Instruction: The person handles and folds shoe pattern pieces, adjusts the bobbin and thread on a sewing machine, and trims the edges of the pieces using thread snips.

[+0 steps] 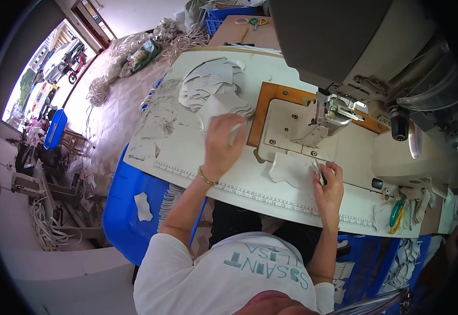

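Note:
My left hand (pixel 222 148), a bracelet at its wrist, is over the near edge of a fanned stack of white cut pieces (pixel 213 84). Its fingers are curled and slightly blurred, with a gap to the thumb; whether they touch the top piece is hard to see. A small pair of thread snips (pixel 322 177) is in my right hand (pixel 329 190), its fingers closed around it and its tip pointing up. Beside that hand, a single white piece (pixel 288 170) lies flat on the sewing table in front of the machine's needle area (pixel 318 126).
The sewing machine head (pixel 339 42) overhangs the table's right side. A ruler strip (pixel 250 195) runs along the front edge. Left of my legs stands a blue bin (pixel 129 210) with a white piece (pixel 143 206) inside. Green-handled and yellow-handled tools (pixel 396 216) lie at the right end.

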Available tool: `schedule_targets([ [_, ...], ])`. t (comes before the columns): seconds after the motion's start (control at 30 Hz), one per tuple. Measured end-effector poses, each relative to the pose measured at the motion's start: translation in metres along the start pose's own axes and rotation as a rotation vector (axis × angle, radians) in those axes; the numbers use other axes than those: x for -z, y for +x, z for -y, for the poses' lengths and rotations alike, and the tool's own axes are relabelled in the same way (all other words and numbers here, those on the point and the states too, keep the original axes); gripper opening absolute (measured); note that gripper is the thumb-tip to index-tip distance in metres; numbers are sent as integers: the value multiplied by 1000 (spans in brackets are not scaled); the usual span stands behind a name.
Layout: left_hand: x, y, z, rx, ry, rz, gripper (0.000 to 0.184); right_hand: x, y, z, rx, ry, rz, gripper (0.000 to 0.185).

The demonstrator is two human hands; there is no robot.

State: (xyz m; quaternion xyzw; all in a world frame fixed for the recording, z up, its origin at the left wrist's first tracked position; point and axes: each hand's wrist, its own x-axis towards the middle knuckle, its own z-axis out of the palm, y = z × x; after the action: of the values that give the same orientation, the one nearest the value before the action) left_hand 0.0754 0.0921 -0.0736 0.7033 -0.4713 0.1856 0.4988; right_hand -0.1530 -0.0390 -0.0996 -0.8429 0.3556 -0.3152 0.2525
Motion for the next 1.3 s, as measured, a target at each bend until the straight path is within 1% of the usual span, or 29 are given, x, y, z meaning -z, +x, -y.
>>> schedule_targets([
  [0.03,-15,-12,-16,-22,-111,158,21,1,-1,-2,-25,-160,54,27],
  [0.07,-30,-24,-26,-55,-134,406,30,0,-2,-3,-16,-160,58,27],
  [0.13,-65,-51,-41,-142,48,532,43,-1,-4,-6,-74,-208,131,29],
  [0.17,-70,-54,-46,-137,47,524,43,-2,-6,-7,-68,-213,134,29],
  [0.23,-76,-54,-52,-67,143,714,53,-5,-9,-12,-23,-167,90,28],
  [0.27,-78,-54,-49,-83,130,700,56,-8,-12,-16,40,-195,54,33],
  [0.4,-78,-53,-49,-98,148,671,57,-11,-16,-16,61,-181,22,32],
  [0.43,-77,-52,-53,-127,172,627,57,-10,-15,-15,71,-188,19,32],
  [0.5,-77,-49,-55,-157,188,568,57,-8,-11,-13,-3,-165,65,31],
  [0.57,-78,-48,-51,-169,210,609,58,-7,-6,-15,-9,-130,91,31],
  [0.6,-79,-48,-48,-176,201,589,58,-6,-5,-17,-19,-88,101,31],
  [0.7,-79,-49,-43,-203,216,620,58,-11,-11,-22,22,-18,-12,25],
  [0.73,-79,-48,-42,-203,209,599,58,-12,-12,-30,137,47,-83,19],
  [0.77,-78,-45,-42,-224,159,567,55,-7,-11,-31,153,36,-85,19],
  [0.8,-75,-42,-41,-245,110,539,52,0,-12,-30,-14,216,-30,16],
  [0.83,-72,-36,-38,-276,-50,513,42,6,-12,-28,-187,397,26,13],
  [0.87,-62,-22,-39,-275,-53,507,42,14,-7,-16,-185,569,33,10],
  [0.93,-42,8,-41,182,-680,1064,29,37,1,-5,-349,792,144,9],
  [0.97,-39,13,-40,128,-779,1025,25,38,5,-9,-258,983,193,9],
  [1.0,-41,10,-44,127,-783,1030,25,34,11,8,-247,1013,126,10],
  [1.03,-44,7,-49,120,-870,854,25,28,18,31,-238,1045,56,11],
  [1.07,-46,4,-53,115,-949,678,25,21,22,45,-274,1103,23,12],
  [1.1,-46,2,-54,118,-953,690,25,7,23,46,-319,1209,-31,12],
  [1.17,-46,2,-54,273,-908,545,21,-9,22,52,-429,1357,-124,13],
  [1.2,-46,3,-53,348,-882,475,19,-10,22,49,-396,1361,-39,14],
  [1.23,-44,4,-49,336,-801,393,17,-11,19,44,-367,1363,44,15],
  [1.27,-40,6,-48,328,-799,380,16,-13,18,44,-283,1251,72,20],
  [1.3,-37,7,-47,320,-796,370,16,-15,17,46,-278,1188,57,21],
])
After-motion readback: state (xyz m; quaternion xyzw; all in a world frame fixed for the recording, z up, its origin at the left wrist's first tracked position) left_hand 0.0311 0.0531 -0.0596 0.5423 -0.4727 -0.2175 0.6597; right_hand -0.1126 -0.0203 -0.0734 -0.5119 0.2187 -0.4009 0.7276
